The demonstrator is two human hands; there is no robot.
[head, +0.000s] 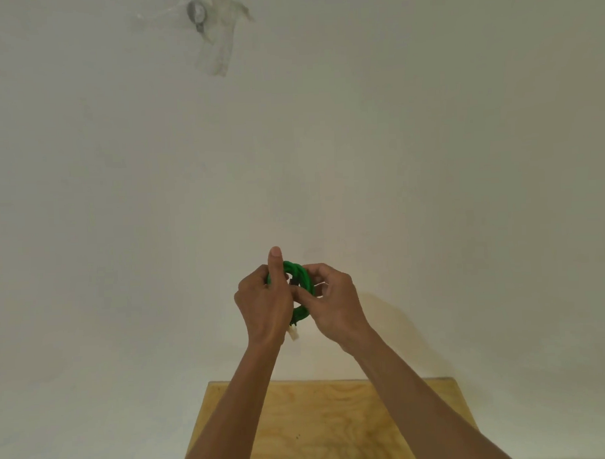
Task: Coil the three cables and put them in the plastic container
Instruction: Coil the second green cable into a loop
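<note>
The left hand point(262, 299) is curled round the green cable point(300, 276), with its thumb sticking straight up. The cable is wound in a small ring, held up in the air in front of the wall point(429, 156). The right hand point(334, 302) pinches the ring's other side. A wooden table point(335, 424) is below.

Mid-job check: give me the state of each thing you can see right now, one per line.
Green cable: wound into a small coil, held up in the air in front of the wall.
White connector: hangs free below the coil.
Left hand: grips the coil, thumb pointing up.
Right hand: pinches the coil's other side.
Wooden table: only part in view; no container or other cables in view.
</note>
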